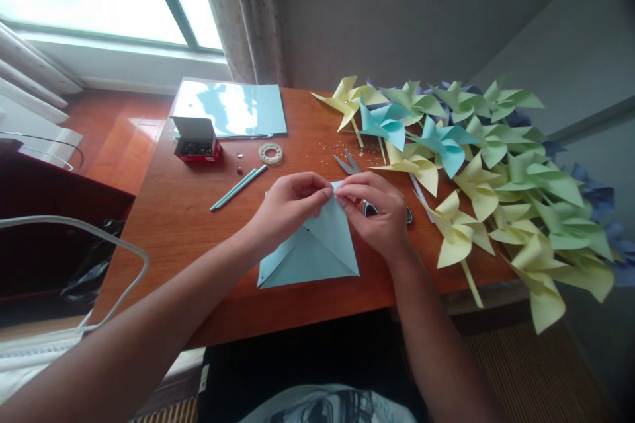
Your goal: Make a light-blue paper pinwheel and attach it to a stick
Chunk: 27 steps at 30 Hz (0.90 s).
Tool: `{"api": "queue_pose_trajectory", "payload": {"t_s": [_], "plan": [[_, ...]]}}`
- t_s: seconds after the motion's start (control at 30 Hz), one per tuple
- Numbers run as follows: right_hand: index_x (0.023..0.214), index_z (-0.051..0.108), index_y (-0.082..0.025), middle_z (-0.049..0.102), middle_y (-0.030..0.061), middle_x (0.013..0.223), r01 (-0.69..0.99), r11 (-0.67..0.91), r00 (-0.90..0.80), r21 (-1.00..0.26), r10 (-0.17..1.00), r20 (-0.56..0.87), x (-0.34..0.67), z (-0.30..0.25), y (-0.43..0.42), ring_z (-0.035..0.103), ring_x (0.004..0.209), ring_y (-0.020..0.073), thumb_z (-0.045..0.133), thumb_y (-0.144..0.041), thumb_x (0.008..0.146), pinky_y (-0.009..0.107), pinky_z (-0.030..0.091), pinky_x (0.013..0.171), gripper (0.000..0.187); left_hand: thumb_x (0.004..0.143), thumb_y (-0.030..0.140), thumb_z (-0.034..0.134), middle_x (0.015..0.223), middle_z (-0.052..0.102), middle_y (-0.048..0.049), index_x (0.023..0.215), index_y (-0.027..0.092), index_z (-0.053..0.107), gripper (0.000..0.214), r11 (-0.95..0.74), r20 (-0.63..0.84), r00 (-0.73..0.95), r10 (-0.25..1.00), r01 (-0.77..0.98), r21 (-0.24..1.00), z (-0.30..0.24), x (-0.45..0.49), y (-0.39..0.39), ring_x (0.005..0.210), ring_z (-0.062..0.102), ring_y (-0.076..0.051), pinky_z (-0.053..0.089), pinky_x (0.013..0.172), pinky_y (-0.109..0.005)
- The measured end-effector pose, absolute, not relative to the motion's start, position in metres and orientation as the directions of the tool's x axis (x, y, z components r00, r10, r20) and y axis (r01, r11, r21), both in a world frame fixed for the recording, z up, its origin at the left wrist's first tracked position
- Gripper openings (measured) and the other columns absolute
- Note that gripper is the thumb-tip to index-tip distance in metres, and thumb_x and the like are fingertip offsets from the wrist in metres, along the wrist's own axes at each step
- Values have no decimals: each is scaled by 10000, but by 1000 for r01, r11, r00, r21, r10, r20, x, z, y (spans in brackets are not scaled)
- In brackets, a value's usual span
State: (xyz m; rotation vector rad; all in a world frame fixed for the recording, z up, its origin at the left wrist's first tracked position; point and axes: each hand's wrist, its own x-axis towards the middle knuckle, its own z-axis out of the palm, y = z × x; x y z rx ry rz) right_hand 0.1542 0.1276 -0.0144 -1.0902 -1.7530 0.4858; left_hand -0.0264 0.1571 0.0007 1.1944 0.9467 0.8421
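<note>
A light blue square of paper lies on the wooden table in front of me. Cut lines run in from its corners, and small dark holes show at its middle and lower left corner. My left hand pinches the paper's far corner between thumb and forefinger. At the same corner, the fingertips of my right hand are closed on the paper, touching or nearly touching the left ones. Anything small between the fingertips is hidden. Partly under my right hand lie scissors, blades pointing away and handles half covered.
Several paper pinwheels on sticks crowd the right side. A small red box stands open at the left, near a tape roll and rolled blue paper sticks. Blue sheets in a clear sleeve lie behind. Paper bits are scattered mid-table.
</note>
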Motion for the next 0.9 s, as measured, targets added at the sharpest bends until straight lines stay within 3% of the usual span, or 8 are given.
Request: {"api": "queue_pose_trajectory", "payload": {"t_s": [0.37,0.67,0.9], "plan": [[956,775,-294,724,34,983,385,500,-106,-776,859,501,154,-11,127,684,904,202,682,-186,902,347,574,726,153,795,354,776,614,590,14,816,164,739,194,203,-159,384,909,-77,976,0,-28,159,573,490,-104,348,520,-221],[935,737,-263,727,13,920,204,267,-5,-942,962,272,153,-10,126,681,839,191,664,-285,923,331,550,732,77,831,305,726,669,623,6,812,158,724,148,87,-70,369,927,-30,996,1,-25,155,589,514,-105,402,556,-226],[866,713,-234,718,-7,832,229,255,-24,-939,966,256,154,-15,128,666,755,161,726,-260,877,287,535,673,31,836,282,714,684,623,5,819,141,711,143,44,-36,385,922,-13,999,2,-25,156,599,515,-97,398,541,-206]]}}
